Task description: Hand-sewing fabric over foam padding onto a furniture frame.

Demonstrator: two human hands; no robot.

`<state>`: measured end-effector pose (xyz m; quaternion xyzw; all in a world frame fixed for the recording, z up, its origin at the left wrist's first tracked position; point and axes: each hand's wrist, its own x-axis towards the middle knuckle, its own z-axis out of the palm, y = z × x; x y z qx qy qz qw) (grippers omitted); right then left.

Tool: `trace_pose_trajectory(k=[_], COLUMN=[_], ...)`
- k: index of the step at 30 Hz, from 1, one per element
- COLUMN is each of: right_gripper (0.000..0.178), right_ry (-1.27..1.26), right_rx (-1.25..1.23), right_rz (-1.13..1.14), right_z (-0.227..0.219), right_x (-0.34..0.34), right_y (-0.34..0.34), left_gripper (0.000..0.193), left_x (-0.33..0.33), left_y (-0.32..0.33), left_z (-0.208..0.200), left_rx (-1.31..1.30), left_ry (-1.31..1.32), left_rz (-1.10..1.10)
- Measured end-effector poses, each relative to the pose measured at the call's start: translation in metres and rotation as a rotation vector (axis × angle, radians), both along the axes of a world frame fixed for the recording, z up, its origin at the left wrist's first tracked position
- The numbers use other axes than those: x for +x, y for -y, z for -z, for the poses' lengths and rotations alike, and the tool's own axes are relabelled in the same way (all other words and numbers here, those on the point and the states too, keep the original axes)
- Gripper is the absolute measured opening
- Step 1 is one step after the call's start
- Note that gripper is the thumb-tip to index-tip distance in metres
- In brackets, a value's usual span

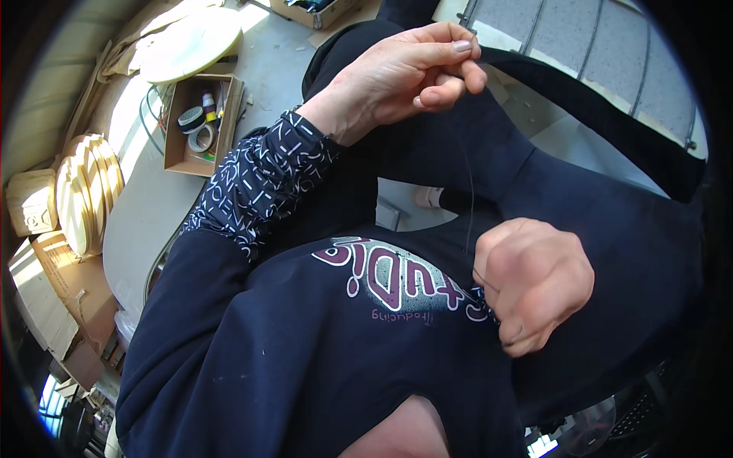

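Observation:
My left hand [405, 72] is raised over my dark-clad leg, its thumb and forefinger pinched together and the other fingers curled. A tiny thin tip shows at the pinch, too small to name. A fine dark thread [471, 191] runs down toward my right hand [534, 286], its upper stretch hard to follow against the dark cloth. Close to my chest, the right hand is closed in a fist with the thread reaching its finger side. What else may lie inside that fist is hidden.
At the upper left, an open wooden box [189, 162] holds tape rolls and small tools beside a pale round disc [195, 46]. Several wooden discs [92, 191] stand at the far left above cardboard boxes [76, 286]. A grey panel with dark lines [584, 38] lies at the upper right.

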<state>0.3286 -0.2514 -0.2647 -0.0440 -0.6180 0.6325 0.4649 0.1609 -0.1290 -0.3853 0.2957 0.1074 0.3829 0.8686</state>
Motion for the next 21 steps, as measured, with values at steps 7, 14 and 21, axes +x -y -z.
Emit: trace_pose_trajectory(k=[7, 14, 21], right_gripper=[0.016, 0.024, 0.020], right_ry=[0.014, -0.211, -0.507], right_rx=[-0.388, -0.580, -0.849], right_rz=[0.532, 0.459, 0.359], right_z=[0.084, 0.100, 0.106], right_x=[0.026, 0.013, -0.010], right_y=[-0.002, 0.006, 0.009], left_gripper=[0.035, 0.026, 0.015], left_x=[-0.003, 0.005, 0.010], left_y=[0.047, 0.059, 0.052], left_z=[-0.041, -0.037, -0.045], left_rx=[0.449, 0.777, 0.845], left_ry=[-0.275, -0.334, -0.426], left_rz=[-0.065, -0.344, -0.505])
